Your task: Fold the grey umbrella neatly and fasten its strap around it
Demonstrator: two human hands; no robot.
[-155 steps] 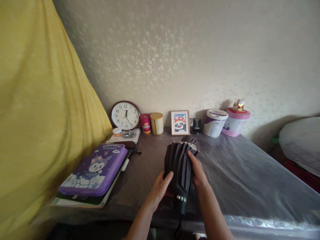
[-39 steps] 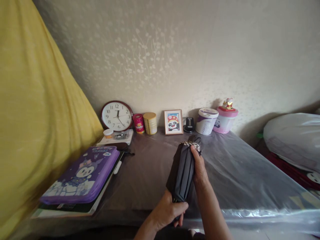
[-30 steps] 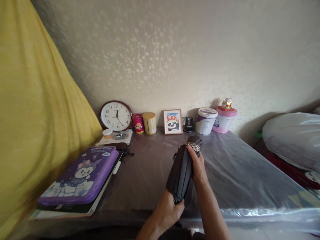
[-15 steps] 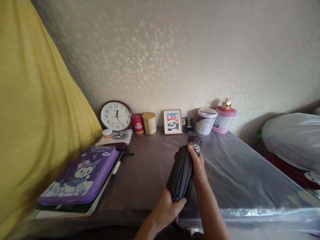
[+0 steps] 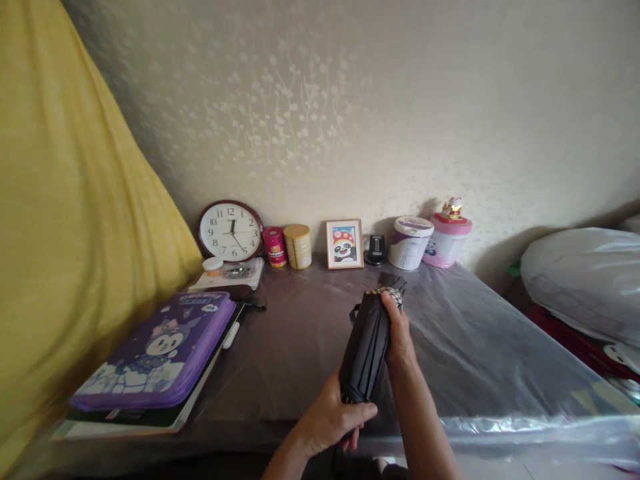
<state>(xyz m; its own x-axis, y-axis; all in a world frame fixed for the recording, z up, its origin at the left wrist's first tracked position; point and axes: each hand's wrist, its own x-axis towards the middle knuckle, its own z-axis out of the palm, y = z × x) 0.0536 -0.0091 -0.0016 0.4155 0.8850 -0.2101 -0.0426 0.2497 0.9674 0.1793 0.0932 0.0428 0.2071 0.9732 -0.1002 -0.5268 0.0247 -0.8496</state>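
Observation:
A folded black umbrella (image 5: 367, 350) with a checked trim at its far end is held over the front half of the table, tilted with that end away from me. My left hand (image 5: 335, 413) is closed round the near end, its thumb lying across the bottom. Near the checked trim, my right hand (image 5: 399, 333) grips the far right side, thumb on top. The fingers of my right hand are mostly hidden behind the folded cloth.
A purple cartoon case (image 5: 160, 353) lies on books at the left, beside a yellow curtain (image 5: 65, 220). Along the wall stand a clock (image 5: 231, 231), a red tin (image 5: 275, 247), a yellow canister (image 5: 298, 247), a picture frame (image 5: 345, 244), a white tub (image 5: 411, 243) and a pink tub (image 5: 447, 241).
The umbrella has shifted slightly to the right and stands a little steeper. My left hand has moved slightly right, its thumb reaching further across the near end. My right hand keeps its hold.

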